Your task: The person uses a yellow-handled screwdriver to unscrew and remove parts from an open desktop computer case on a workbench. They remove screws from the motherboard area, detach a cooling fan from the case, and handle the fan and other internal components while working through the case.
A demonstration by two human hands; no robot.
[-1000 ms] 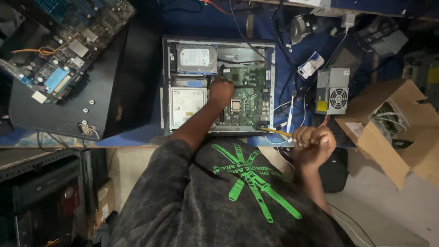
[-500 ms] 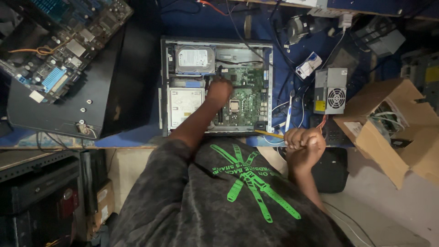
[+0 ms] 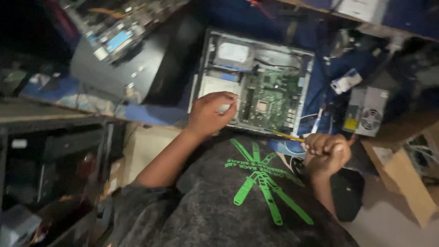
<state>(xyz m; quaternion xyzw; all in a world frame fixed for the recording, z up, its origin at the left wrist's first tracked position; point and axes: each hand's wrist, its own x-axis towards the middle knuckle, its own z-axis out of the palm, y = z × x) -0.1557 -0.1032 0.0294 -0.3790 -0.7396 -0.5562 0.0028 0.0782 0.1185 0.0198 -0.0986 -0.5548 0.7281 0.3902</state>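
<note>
The opened computer case [image 3: 256, 87] lies flat on the blue tabletop [image 3: 320, 98] in front of me, its side panel off and its insides facing up. The green motherboard [image 3: 270, 98] fills the right half, with the square processor socket near its middle. A silver hard drive [image 3: 233, 52] sits in the far left corner, and a pale optical drive [image 3: 208, 87] lies just below it, nearer to me.

My left hand [image 3: 212, 112] rests over the near edge of the case, at the corner of the optical drive, its fingers curled in and pressed together; I cannot tell whether they pinch anything. My right hand [image 3: 327, 151] is off the case, just beside its near right corner, closed into a fist around a yellow-handled screwdriver [image 3: 288, 136], whose shaft points left toward the case edge.

To the right of the case a grey power supply [image 3: 366, 112] lies with its fan grille up, and a small white part [image 3: 345, 81] lies between the 2. A brown cardboard box [image 3: 402, 183] stands at the far right. On my left, a black tower case [image 3: 137, 68] lies on its side with a loose circuit board [image 3: 121, 27] on top.
</note>
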